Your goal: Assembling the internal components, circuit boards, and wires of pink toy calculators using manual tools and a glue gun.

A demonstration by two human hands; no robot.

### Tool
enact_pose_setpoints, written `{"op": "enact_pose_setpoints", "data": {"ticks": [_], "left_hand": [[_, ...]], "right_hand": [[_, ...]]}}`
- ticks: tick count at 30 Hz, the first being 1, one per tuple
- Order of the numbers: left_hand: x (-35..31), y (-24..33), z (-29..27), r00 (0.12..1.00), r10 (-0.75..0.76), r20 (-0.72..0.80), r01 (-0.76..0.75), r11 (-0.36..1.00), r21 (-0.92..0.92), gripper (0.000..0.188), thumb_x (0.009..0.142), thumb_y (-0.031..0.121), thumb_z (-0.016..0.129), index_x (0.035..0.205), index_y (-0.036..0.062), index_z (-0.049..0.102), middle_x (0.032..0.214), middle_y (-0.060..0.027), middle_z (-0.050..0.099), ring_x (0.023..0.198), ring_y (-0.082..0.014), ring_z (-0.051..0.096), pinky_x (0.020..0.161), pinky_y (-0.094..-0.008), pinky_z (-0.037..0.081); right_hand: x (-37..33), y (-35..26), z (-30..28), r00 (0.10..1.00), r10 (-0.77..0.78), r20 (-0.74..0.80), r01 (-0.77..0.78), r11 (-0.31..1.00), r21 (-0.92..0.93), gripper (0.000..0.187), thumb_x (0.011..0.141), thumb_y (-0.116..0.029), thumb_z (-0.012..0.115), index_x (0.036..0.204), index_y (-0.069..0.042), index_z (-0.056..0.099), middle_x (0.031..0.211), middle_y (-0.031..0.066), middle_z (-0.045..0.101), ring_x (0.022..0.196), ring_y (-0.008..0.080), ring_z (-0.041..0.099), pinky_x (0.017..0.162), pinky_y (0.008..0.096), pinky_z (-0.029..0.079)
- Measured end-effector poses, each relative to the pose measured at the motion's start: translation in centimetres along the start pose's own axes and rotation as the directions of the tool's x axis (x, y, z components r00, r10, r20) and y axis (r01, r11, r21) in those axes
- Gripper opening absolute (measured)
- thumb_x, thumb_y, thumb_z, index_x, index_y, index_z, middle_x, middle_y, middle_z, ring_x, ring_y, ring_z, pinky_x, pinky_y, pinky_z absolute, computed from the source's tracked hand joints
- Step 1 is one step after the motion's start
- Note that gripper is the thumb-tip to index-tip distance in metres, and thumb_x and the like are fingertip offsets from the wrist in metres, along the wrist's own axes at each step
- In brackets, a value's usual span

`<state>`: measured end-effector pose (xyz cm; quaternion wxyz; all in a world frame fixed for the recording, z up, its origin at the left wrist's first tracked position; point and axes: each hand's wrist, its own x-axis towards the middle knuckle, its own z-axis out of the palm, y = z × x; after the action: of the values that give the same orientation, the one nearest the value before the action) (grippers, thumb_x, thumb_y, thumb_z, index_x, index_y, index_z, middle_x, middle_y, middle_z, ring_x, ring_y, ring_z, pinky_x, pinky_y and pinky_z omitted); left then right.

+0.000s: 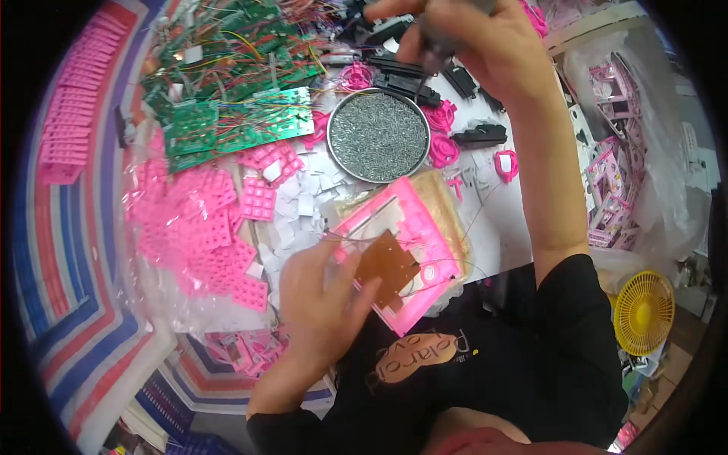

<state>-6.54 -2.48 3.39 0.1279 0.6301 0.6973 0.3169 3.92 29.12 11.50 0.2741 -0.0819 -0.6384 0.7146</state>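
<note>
A pink plastic casing [428, 235] lies tilted in front of me with a brown circuit board [387, 267] in it and thin wires around it. My left hand [315, 299] is at the casing's left side, fingers apart and somewhat blurred, the thumb over the board's edge. Up at the top, my right hand [478, 34] is closed around a dark screwdriver [438, 49], mostly hidden by the fingers and blurred. Its thin shaft points down to the right rim of a round metal dish [331, 144] full of small screws [379, 135].
Green circuit boards [243, 121] with tangled wires pile up at the back left. Pink keypads [189, 220] and white paper squares [303, 201] cover the left side. Black parts [481, 135] and pink rings [442, 152] lie beyond the dish. A yellow fan [644, 312] stands at right.
</note>
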Motion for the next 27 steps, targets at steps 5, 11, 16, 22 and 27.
{"op": "enact_pose_setpoints", "data": {"ticks": [5,11,16,22,27], "left_hand": [[1.0,-2.1,1.6,0.983,0.183,-0.019,-0.184,0.982,-0.035,0.032,0.075,0.007,0.081,0.105,0.0046,0.07,0.107,-0.0109,0.068,0.097,-0.0334,0.063,0.085,-0.0454,0.048],[3.2,0.2,2.0,0.95,0.313,-0.01,-0.309,0.941,0.139,0.026,0.076,0.011,0.081,0.098,0.0068,0.069,0.11,-0.0075,0.068,0.096,-0.0284,0.061,0.085,-0.0409,0.046],[11.1,5.4,-3.3,0.84,0.188,-0.509,-0.34,0.913,-0.224,0.05,0.078,0.02,0.084,0.118,-0.0009,0.062,0.113,-0.0159,0.062,0.1,-0.03,0.059,0.085,-0.0403,0.046],[18.7,10.2,-2.8,0.833,0.223,-0.506,-0.443,0.818,-0.368,0.058,0.082,0.02,0.085,0.129,-0.0004,0.057,0.103,-0.0093,0.066,0.093,-0.0208,0.065,0.086,-0.036,0.052],[17.7,10.6,-2.8,0.747,0.368,-0.554,-0.509,0.852,-0.121,0.067,0.075,0.029,0.088,0.128,0.0,0.057,0.093,-0.0114,0.068,0.084,-0.0324,0.066,0.083,-0.0441,0.05]], "right_hand": [[-2.1,-0.9,1.1,0.989,-0.02,0.15,0.062,0.957,-0.285,0.047,0.093,-0.009,0.073,0.138,-0.005,0.059,0.113,0.012,0.074,0.104,0.0213,0.071,0.092,0.0346,0.057],[-5.3,0.2,2.8,0.969,-0.195,-0.152,0.126,0.919,-0.375,0.053,0.089,-0.001,0.076,0.139,-0.003,0.058,0.097,0.0083,0.074,0.089,0.0112,0.068,0.075,0.0265,0.054],[-5.9,2.4,5.4,0.907,-0.23,-0.352,0.055,0.895,-0.444,0.046,0.086,-0.01,0.082,0.127,-0.002,0.064,0.087,0.0036,0.07,0.078,0.0109,0.066,0.071,0.0291,0.053],[-8.4,1.8,5.4,0.872,-0.397,-0.288,0.141,0.765,-0.628,0.046,0.083,-0.017,0.082,0.123,-0.002,0.063,0.094,0.0097,0.074,0.085,0.0185,0.071,0.076,0.0332,0.055],[-9.2,0.5,6.0,0.925,-0.328,-0.192,0.263,0.917,-0.3,0.042,0.086,-0.009,0.077,0.125,-0.003,0.062,0.103,0.0058,0.072,0.094,0.0154,0.068,0.081,0.0326,0.054]]}}
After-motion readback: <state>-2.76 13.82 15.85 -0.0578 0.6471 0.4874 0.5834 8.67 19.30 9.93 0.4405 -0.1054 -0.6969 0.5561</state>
